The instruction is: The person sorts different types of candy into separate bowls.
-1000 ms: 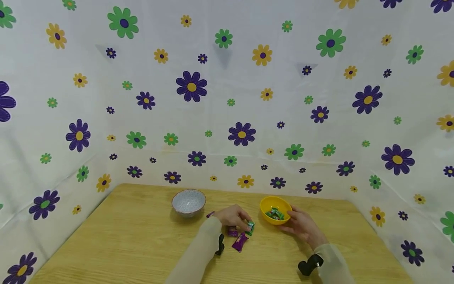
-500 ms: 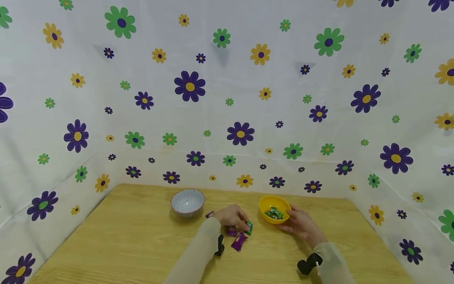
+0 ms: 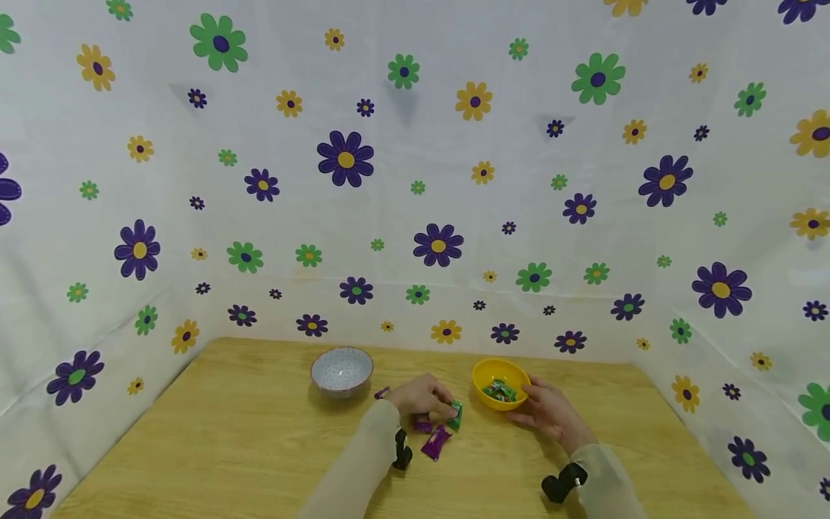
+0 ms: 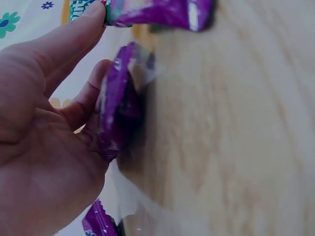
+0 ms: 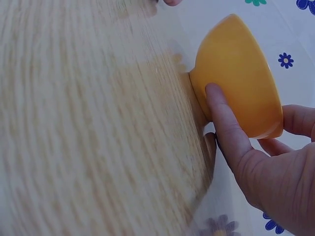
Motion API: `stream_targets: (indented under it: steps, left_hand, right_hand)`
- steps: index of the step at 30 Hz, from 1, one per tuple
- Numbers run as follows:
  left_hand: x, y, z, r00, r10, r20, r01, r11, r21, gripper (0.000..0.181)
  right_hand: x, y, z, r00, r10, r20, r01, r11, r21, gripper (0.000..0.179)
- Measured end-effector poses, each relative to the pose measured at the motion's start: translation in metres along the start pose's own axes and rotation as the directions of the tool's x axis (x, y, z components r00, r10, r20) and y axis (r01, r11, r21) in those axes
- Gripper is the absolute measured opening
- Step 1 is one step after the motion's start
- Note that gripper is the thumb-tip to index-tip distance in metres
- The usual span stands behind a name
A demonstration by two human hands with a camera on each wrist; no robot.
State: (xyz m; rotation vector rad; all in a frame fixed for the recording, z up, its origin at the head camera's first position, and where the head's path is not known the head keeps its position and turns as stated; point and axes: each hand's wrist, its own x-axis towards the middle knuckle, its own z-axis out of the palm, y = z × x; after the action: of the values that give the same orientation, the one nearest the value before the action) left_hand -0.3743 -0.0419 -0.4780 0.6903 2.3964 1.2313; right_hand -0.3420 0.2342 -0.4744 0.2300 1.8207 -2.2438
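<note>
In the head view my left hand (image 3: 418, 396) pinches a green wrapped candy (image 3: 457, 417) on the table. The left wrist view shows the thumb on that green candy (image 4: 81, 8). Purple wrapped candies lie around this hand: one in front (image 3: 436, 442), one partly hidden under the fingers (image 3: 421, 424), and one behind the wrist (image 3: 382, 393). To the right, my right hand (image 3: 556, 414) holds a yellow bowl (image 3: 491, 401) with several green candies (image 3: 499, 391) inside. Seen from the right wrist, the thumb presses the outer wall of the bowl (image 5: 236, 73), with fingers at its rim.
A pale patterned bowl (image 3: 342, 382) with a reddish rim stands at the back left of the wooden table (image 3: 214, 432). A white flower-printed cloth (image 3: 389, 216) hangs behind the table and along both sides.
</note>
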Motion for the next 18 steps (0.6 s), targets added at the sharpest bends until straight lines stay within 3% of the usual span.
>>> stream_targets:
  steps: [4,10,18]
  left_hand:
    - [0.003,0.001,-0.001,1.0,-0.002,-0.022,0.002,1.0,-0.003,0.011]
    - [0.006,0.006,-0.004,0.994,-0.062,-0.093,0.056,0.996,-0.065,0.015]
    - [0.012,0.01,-0.001,0.994,-0.013,-0.113,0.003,0.996,-0.09,0.014]
  right_hand:
    - [0.0,0.0,-0.001,1.0,-0.001,-0.001,0.001,1.0,-0.005,0.055]
    - [0.001,0.0,-0.001,1.0,-0.001,0.006,0.002,1.0,-0.012,0.055]
    - [0.0,-0.001,0.0,1.0,-0.007,0.012,0.007,1.0,-0.015,0.055]
